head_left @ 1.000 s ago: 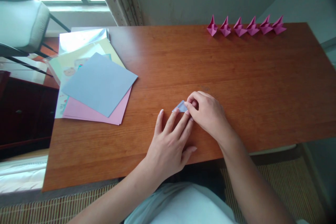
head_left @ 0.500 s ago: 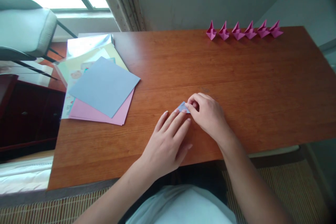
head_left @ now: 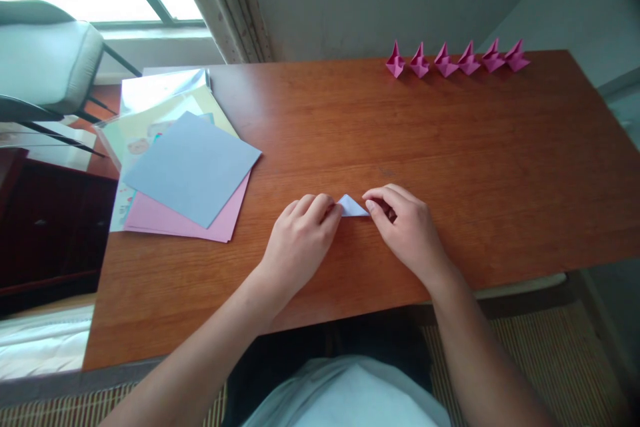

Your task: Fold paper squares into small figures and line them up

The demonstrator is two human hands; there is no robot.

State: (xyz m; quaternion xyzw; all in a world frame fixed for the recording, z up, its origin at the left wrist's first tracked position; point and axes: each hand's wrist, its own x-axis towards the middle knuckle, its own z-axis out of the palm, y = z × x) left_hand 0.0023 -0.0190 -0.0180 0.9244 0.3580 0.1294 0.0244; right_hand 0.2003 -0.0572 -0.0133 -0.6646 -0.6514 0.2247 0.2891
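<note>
Between my hands is a small folded piece of light blue paper [head_left: 352,206], a triangle with its point away from me. My left hand [head_left: 301,240] is closed, its thumb and fingers pinching the paper's left corner. On the other side, my right hand [head_left: 406,227] has thumb and forefinger curled together at the right corner, gripping its tip. The fingers partly cover both ends of the paper. Both hands rest low over the wooden table [head_left: 310,113], near its front edge.
At the table's left, a blue paper sheet [head_left: 195,167] overlaps pink sheets [head_left: 220,230] and a clear plastic packet [head_left: 150,97]. Several pink origami pieces [head_left: 444,63] stand in a row along the back edge. A chair [head_left: 50,67] stands beyond the left side.
My left hand has gone from lying with fingers spread on the paper to pinching its left corner. My right hand has shifted slightly right, to the other corner. The view has moved a little.
</note>
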